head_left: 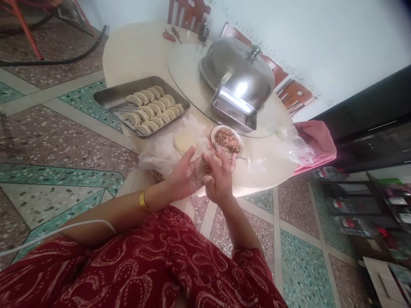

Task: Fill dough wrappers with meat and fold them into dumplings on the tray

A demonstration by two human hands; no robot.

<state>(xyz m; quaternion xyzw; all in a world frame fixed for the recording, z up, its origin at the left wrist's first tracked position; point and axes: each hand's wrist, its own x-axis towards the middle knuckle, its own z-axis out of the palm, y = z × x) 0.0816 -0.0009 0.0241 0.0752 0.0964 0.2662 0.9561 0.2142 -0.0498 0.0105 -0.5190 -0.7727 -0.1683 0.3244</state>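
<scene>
Dumpling wrapper (200, 167) with minced filling (208, 169) is held by the table (128, 49)'s near edge, cradled in the curled left hand (183, 174) and gripped by the right hand (220, 174)'s bent fingers. More filling is heaped in a dish (241, 144) just beyond; crescent dumplings (154, 109) are lined up in a metal tray (109, 102), leftward.

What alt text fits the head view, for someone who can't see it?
The left hand and right hand together hold a filled dough wrapper near the edge of a table. Beyond them sit a bowl of filling and a metal tray of dumplings in rows.
</scene>
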